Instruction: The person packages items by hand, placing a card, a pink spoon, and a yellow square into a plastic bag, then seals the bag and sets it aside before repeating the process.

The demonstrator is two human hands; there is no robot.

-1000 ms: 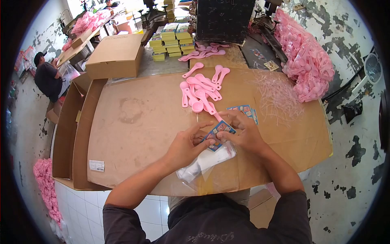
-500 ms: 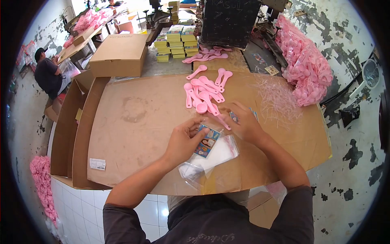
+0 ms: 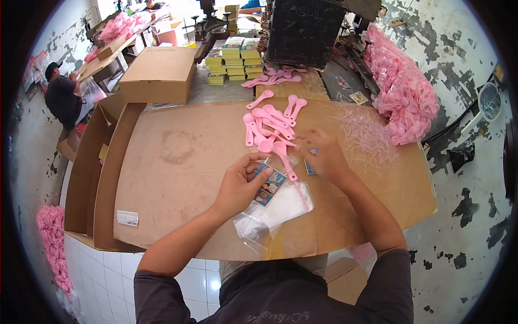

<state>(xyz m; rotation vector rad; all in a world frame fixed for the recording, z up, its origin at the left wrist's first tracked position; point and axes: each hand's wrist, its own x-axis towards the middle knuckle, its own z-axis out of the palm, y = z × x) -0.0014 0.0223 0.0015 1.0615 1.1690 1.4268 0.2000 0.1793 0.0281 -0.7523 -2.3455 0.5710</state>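
Note:
My left hand is closed on a blue printed card, thumb on top and fingers behind it. Below the card lie clear plastic bags, one with a pink strip along its edge. A pink measuring spoon lies just right of the card, its handle pointing toward me. My right hand is over the cardboard, its fingers bent and smeared by motion. Its fingertips are near a pink spoon handle at the edge of a pile of pink spoons. Another blue card shows partly under this hand.
A closed cardboard box and stacks of booklets or cards stand at the back. An open carton borders the left side. Shredded plastic strands and a big pile of bagged pink spoons are rightward. A person sits far left.
My right hand has moved slightly up and right, off the spoon now lying beside the left-hand card. That spoon has shifted left and down. The left-hand card has moved a little left and tilted.

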